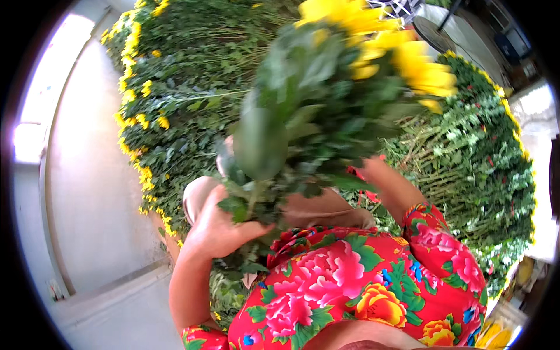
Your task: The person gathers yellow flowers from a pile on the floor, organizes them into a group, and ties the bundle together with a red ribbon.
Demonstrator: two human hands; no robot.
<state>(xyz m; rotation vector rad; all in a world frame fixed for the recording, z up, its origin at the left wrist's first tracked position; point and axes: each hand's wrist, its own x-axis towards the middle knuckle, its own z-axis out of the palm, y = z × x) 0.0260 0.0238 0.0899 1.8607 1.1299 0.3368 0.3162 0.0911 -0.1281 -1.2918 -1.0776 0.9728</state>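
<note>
My left hand (223, 232) is closed around the lower stems of a leafy bunch of yellow chrysanthemums (315, 96), thumb across the front. The bunch slants up and to the right over my knees, blurred, with its yellow flower heads (407, 57) at the top right. At the bunch's right side is my right hand (372, 175), blurred and partly hidden by leaves, beside some red strips (371, 195). Whether its fingers grip anything cannot be seen.
Flower stems are piled at the left (188, 87), yellow heads outward, against a pale wall (92, 166). Another pile (472, 175) rises at the right. A round dark stand base (433, 34) stands at the upper right.
</note>
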